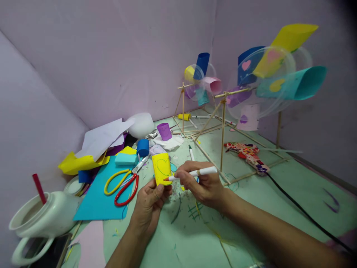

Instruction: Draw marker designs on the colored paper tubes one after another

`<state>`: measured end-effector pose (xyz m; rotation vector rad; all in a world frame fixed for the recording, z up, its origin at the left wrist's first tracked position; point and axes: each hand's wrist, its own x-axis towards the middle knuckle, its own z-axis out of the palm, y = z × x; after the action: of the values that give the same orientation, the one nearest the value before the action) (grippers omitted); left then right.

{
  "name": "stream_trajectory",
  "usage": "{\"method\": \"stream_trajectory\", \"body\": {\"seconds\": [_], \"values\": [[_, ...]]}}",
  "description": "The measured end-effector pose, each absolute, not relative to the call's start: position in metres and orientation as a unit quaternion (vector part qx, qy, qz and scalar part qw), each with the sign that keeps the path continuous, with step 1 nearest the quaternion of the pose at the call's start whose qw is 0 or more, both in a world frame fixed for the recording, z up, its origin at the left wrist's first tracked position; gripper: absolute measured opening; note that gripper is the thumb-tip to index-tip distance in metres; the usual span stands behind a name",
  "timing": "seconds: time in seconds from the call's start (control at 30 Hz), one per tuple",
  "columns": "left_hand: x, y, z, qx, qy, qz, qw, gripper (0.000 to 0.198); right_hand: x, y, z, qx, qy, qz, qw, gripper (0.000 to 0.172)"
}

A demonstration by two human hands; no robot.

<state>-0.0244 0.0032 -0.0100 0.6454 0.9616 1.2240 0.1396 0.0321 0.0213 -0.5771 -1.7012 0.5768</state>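
My left hand (pixel 152 201) pinches the lower edge of a small yellow paper piece (pixel 159 178), holding it up above the table. A heart outline is drawn on the yellow paper. In my right hand (pixel 202 184) is a white marker (pixel 203 171) with an orange tip, which meets or nearly meets the paper near the heart's lower point. Scissors (pixel 134 178) with one yellow and one red handle lie left of my left hand, partly on a blue sheet (pixel 103 201). Behind the paper are a blue paper roll (pixel 143 147) and a purple roll (pixel 164 131).
Two stick-framed wheels with coloured paper tubes, a far one (pixel 195 80) and a near one (pixel 275 74), stand at the back right. A patterned glue gun (pixel 248 152) trails a black cord (pixel 301 208). White paper sheets (pixel 103 136) and a white pitcher (pixel 55 212) are at left.
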Motion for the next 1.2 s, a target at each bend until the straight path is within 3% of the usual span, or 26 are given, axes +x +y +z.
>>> {"method": "stream_trajectory", "body": {"seconds": [0.57, 0.8, 0.97, 1.2], "values": [[-0.022, 0.002, 0.002, 0.210, 0.377, 0.578, 0.692, 0.031, 0.142, 0.032, 0.024, -0.286, -0.689, 0.300, 0.595, 0.021], [-0.024, 0.003, 0.002, 0.135, 0.386, 0.578, 0.706, 0.017, 0.142, 0.034, 0.020, -0.296, -0.617, 0.338, 0.646, 0.024], [-0.022, 0.003, 0.002, 0.123, 0.394, 0.585, 0.698, 0.017, 0.141, 0.038, 0.017, -0.285, -0.551, 0.356, 0.699, 0.017], [-0.023, 0.004, 0.001, 0.127, 0.407, 0.588, 0.687, 0.020, 0.140, 0.035, 0.018, -0.300, -0.566, 0.365, 0.675, 0.029]]}}
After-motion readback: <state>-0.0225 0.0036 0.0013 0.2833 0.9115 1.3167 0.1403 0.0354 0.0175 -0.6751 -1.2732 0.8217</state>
